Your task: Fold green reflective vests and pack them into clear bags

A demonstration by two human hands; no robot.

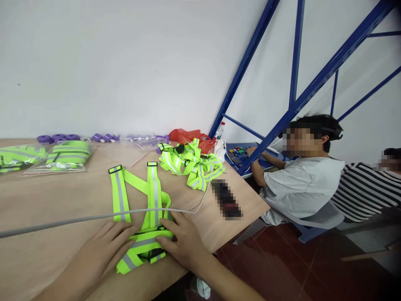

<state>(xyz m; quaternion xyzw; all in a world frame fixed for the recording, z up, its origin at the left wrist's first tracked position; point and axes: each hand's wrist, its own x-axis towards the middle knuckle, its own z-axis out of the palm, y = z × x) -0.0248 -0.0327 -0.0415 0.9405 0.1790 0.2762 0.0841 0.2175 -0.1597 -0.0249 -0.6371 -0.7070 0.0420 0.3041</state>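
A neon-yellow reflective safety vest (138, 196) with grey stripes lies flat on the wooden table (56, 200), its straps pointing away from me. My left hand (100, 255) rests palm down on the table at the vest's lower left edge. My right hand (183, 238) presses flat on the vest's folded lower end, fingers spread. Neither hand grips anything. A grey cable (78, 219) runs across the vest just beyond my fingers.
A pile of more yellow vests (191, 163) lies further back, with bagged vests (67, 156) at the left and purple reels (59, 138) along the wall. A red bag (188, 136) and a dark blurred object (226, 200) sit near the table's right edge. Two people sit at right by blue racking (294, 104).
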